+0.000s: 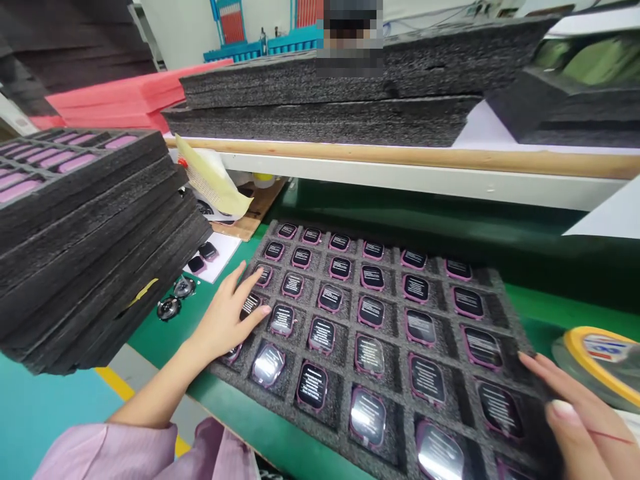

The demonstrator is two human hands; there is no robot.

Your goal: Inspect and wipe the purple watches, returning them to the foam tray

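Note:
A dark grey foam tray (280,399) lies tilted across the green table, its pockets filled with rows of purple-framed smartwatches (371,311). Lines of white text show on many of their lit screens. My left hand (231,313) rests on the tray's left side, fingers spread. Its index fingertip and thumb are over watches in the left columns, partly covering them. At the tray's right edge is my right hand (583,407), thumb and fingers apart, fingertips against the foam border. Part of this hand runs out of the frame.
A tall stack of black foam trays (95,260) stands at left, purple pieces in its top one. Beside it lie loose watch parts (184,287) and two watches on white paper. A yellow-rimmed round container (600,363) sits at right. Above, a shelf (400,175) bears foam sheets; a person is behind.

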